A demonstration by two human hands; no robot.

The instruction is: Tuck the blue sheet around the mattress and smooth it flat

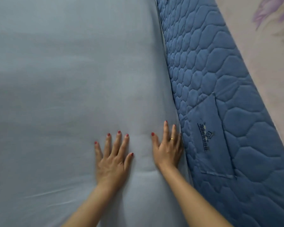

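While both hands press the blue sheet flat | left hand, right hand grips released | mattress label unreadable

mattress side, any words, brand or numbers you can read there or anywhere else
Dark embroidered logo on the plain patch of the quilted mattress side: lettering under a small emblem, too small and skewed to read.
Blue sheet: no text.
Ring on the right hand: no marking visible.
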